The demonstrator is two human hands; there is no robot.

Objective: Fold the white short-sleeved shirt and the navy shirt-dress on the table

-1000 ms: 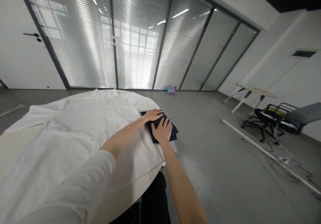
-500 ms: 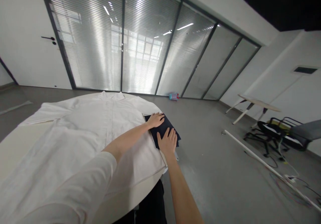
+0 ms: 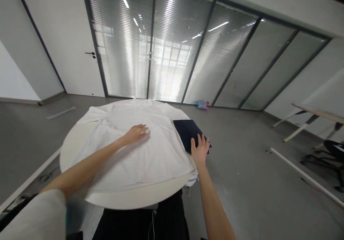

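A white collared shirt [image 3: 156, 154] lies spread over a round cream table [image 3: 126, 199], its collar at the far edge. My left hand [image 3: 135, 134] is over the middle of the shirt, fingers stretched out and holding nothing; I cannot tell whether it touches the cloth. At the table's right edge is a flat dark navy piece [image 3: 186, 129], apparently folded cloth, and its right edge reaches past the tabletop. My right hand [image 3: 200, 149] rests on its near right corner with the fingers spread.
White cloth [image 3: 192, 179] hangs off the table's right side. A glass partition with blinds stands behind, and a blue and red bundle [image 3: 203, 105] lies on the floor before it. To the right are a white pole [image 3: 301, 173], a wooden-topped table [image 3: 319, 111] and a black chair [image 3: 333, 161].
My left hand has left the navy piece and moved left over the shirt. My right hand stays on the navy piece's near corner. The view has turned left.
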